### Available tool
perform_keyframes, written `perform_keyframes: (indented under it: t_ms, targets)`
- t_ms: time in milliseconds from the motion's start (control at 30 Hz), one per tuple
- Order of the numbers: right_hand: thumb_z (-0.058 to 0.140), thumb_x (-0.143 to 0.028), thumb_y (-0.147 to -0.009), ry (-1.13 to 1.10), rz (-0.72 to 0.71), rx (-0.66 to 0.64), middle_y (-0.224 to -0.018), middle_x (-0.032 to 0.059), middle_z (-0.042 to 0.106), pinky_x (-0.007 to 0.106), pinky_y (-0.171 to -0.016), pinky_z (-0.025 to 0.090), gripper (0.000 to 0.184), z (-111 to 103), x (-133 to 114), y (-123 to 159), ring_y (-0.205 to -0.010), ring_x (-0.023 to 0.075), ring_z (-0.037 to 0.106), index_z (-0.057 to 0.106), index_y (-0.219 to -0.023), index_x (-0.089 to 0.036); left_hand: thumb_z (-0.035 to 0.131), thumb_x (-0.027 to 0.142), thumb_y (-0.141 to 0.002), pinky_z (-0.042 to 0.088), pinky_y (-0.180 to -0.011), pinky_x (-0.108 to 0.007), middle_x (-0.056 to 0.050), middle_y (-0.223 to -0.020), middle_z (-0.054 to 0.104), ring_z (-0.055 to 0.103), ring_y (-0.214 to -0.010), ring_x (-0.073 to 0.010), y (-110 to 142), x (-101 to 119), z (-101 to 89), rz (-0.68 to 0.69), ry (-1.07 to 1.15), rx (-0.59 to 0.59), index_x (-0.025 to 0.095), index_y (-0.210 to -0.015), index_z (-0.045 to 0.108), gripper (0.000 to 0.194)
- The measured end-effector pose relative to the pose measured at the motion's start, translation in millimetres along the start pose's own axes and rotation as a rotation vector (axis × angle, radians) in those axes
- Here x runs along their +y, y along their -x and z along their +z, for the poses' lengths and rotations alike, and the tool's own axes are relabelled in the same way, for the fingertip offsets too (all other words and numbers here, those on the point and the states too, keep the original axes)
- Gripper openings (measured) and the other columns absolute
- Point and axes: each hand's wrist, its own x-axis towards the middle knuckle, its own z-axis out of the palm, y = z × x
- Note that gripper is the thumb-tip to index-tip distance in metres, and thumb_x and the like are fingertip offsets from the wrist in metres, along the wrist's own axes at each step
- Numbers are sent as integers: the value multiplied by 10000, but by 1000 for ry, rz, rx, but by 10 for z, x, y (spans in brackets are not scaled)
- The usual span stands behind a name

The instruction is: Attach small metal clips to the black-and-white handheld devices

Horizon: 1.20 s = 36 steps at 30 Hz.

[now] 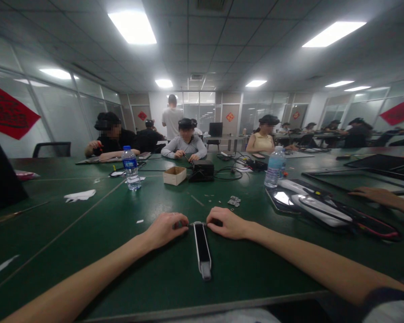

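A long, narrow device (pixel 202 244) with a black face, a pale rim and a grey lower end lies on the green table in front of me. My left hand (pixel 168 228) is beside its far end on the left, thumb and index finger brought together. On the opposite side my right hand (pixel 226 222) makes a similar pinch close to that same end. Something thin seems to stick out between the fingertips and the device, too small to name. Whatever either pinch holds is hidden.
Small metal parts (pixel 234 201) lie beyond my right hand. Further back stand an open box (pixel 175 175), a black object (pixel 202 171) and water bottles (pixel 131 168). White-and-black devices (pixel 319 210) lie at right, near another person's hand (pixel 373 196). Other people sit across the table.
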Motion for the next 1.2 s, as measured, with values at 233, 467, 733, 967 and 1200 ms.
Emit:
perform_keyframes:
  t_ms: [233, 467, 733, 967, 1200]
  targets:
    - [555, -230, -899, 3, -11, 8, -890, 60, 625, 297, -731, 478, 132, 22, 22, 0, -812, 169, 571, 661, -913, -152, 633, 229, -861, 468, -628, -209, 15, -818, 696, 623, -674, -127, 6, -2, 0, -23, 22, -4, 210, -974, 683, 125]
    - [559, -226, -897, 3, -23, 12, -890, 61, 630, 291, -728, 478, 124, 16, 15, -1, -809, 168, 574, 662, -904, -158, 655, 223, -846, 470, -626, -209, 17, -801, 701, 625, -661, -125, -1, 21, -4, -48, 45, 12, 204, -947, 693, 109]
    - [580, -182, -875, 47, -33, 21, -864, 54, 627, 279, -741, 477, 86, 24, 5, -11, -806, 159, 568, 658, -885, -148, 674, 258, -839, 485, -651, -211, 16, -777, 707, 633, -668, -131, -14, 18, 24, -130, 145, 13, 202, -935, 712, 117]
    - [566, -194, -887, 31, -30, 7, -887, 60, 623, 282, -743, 479, 103, 13, 17, 0, -821, 162, 571, 657, -898, -146, 681, 312, -819, 507, -668, -235, 6, -808, 718, 641, -700, -152, -29, 38, 21, -218, 221, 8, 199, -925, 716, 158]
    - [562, -199, -895, 25, -25, -6, -890, 59, 622, 281, -744, 477, 114, 3, 16, 1, -823, 160, 570, 660, -904, -142, 683, 315, -822, 509, -658, -243, 2, -832, 723, 645, -696, -156, -26, 31, 28, -219, 255, 12, 195, -920, 715, 158]
